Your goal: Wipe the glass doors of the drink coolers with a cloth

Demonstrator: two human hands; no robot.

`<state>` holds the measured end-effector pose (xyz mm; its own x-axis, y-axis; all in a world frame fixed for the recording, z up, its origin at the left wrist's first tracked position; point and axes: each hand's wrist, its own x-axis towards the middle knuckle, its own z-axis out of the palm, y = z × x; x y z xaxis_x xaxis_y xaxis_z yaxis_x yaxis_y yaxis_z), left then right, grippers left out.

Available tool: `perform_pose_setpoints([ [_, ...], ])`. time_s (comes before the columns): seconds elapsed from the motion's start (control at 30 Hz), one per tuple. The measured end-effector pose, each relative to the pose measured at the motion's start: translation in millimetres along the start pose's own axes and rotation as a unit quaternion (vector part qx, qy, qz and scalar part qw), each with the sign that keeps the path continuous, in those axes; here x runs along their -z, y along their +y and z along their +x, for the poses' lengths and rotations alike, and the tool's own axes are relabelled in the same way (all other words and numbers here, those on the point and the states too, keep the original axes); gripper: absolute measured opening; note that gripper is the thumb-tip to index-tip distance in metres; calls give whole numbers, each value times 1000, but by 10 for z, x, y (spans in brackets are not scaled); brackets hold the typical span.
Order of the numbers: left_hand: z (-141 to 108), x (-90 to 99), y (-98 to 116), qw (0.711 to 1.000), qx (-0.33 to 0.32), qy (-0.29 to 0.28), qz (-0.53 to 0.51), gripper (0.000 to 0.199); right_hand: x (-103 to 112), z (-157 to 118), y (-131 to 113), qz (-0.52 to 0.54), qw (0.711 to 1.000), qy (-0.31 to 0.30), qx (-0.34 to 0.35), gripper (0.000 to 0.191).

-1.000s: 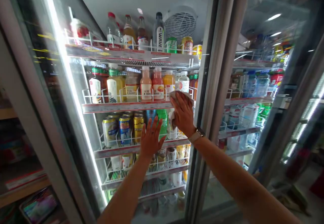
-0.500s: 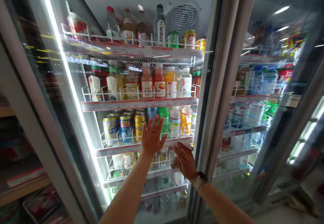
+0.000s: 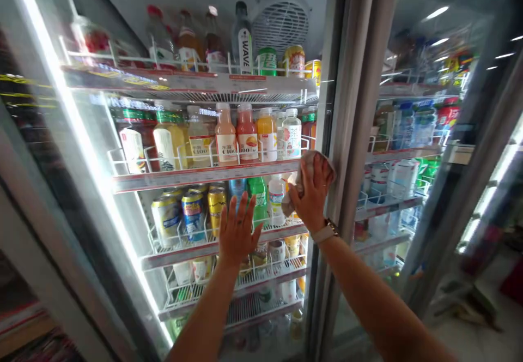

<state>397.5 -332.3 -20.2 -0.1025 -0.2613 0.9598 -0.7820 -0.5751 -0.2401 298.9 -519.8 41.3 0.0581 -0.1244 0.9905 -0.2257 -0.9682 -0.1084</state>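
While the left hand (image 3: 237,233) lies flat on the glass door (image 3: 126,231) of a drinks fridge, the right hand (image 3: 312,193) holds a crumpled cloth (image 3: 304,179) against the same glass. The left hand is open wide, with its fingers (image 3: 241,209) spread far apart. The right hand is curled in narrow around the cloth, so it has a firm hold on it. The cloth is pale and bunched up. It sits on the right side of the door, near the metal door frame (image 3: 350,133) and about level with a red price strip (image 3: 204,175). Some of the cloth pokes out past the right hand on the side nearest the left hand. A watch (image 3: 326,231) with a pale strap sits on the right wrist.

Behind the glass are white wire shelves full of drinks. A green bottle (image 3: 257,198) stands just above the left fingertips, and a blue can (image 3: 193,216) and a gold can (image 3: 216,209) stand to its left. Higher up are pink and orange juice bottles (image 3: 236,136). On the top shelf, a clear WAVE bottle (image 3: 244,40) stands near a round white fan (image 3: 281,24).
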Motion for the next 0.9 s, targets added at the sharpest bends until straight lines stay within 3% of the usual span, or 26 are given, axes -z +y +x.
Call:
perform_pose_setpoints([
  [0.1, 7, -9, -9, 1000, -2, 7, -7, 67, -6, -629, 116, -3, 999, -33, -5, 68],
  [0.27, 0, -29, -10, 1000, 1, 0, -13, 68, 77, -1944, 288, -14, 993, -117, -15, 68],
  [0.37, 2, -22, -3, 1000, -2, 5, -9, 68, 136, -2372, 326, -7, 990, -141, -7, 67],
  [0.4, 5, -16, -1, 1000, -4, 4, -7, 68, 148, -2355, 325, -3, 990, -144, -6, 67],
  [0.47, 12, -7, 0, 1000, -4, 3, -5, 67, 157, -2047, 300, 9, 991, -132, -8, 67],
  [0.63, -5, -14, -14, 1000, 1, -1, -4, 68, 131, -424, 187, 38, 998, -30, 37, 65],
  [0.7, -22, -27, -22, 1000, 1, -5, -5, 69, 126, 56, 149, 33, 999, -7, 25, 63],
  [0.8, -39, -43, -29, 1000, 5, -3, -13, 70, 107, 223, 120, 32, 999, 14, 8, 62],
  [0.9, -33, -41, -22, 1000, 7, -1, -15, 70, 64, -212, 163, 47, 998, 25, 20, 62],
])
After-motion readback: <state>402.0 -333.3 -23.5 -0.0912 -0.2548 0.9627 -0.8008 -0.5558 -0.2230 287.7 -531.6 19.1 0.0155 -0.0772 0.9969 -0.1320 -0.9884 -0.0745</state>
